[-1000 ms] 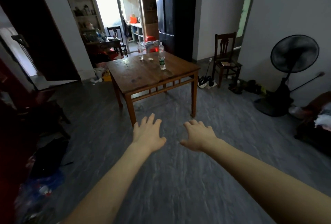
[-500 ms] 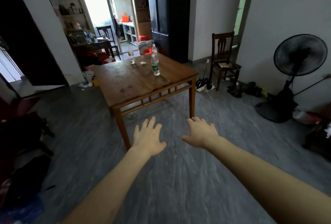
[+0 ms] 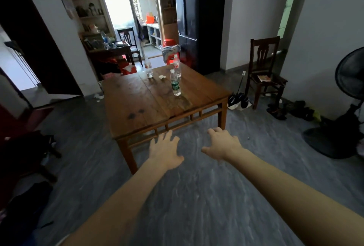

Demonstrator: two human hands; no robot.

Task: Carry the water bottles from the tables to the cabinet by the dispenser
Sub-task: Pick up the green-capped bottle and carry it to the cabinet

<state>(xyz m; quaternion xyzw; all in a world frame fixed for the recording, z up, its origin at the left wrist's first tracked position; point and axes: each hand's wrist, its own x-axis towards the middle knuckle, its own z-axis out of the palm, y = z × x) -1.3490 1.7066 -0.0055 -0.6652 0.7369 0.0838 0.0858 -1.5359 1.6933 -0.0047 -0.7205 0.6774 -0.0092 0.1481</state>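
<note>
Three bottles [image 3: 175, 85] stand upright mid-frame on the far half of the tabletop [image 3: 137, 108], close together. Left hand [image 3: 164, 152] and right hand [image 3: 222, 144] are empty, fingers spread. Risk: a long reach topples neighbouring bottles.

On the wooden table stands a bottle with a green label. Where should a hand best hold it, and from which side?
Probably around the body at the green-label bottle, near the label, coming from the near side. It stands upright, and a red-label bottle stands just behind it, so a far-side approach looks crowded. The right hand, open and empty, is closer to that side of the table.
</note>
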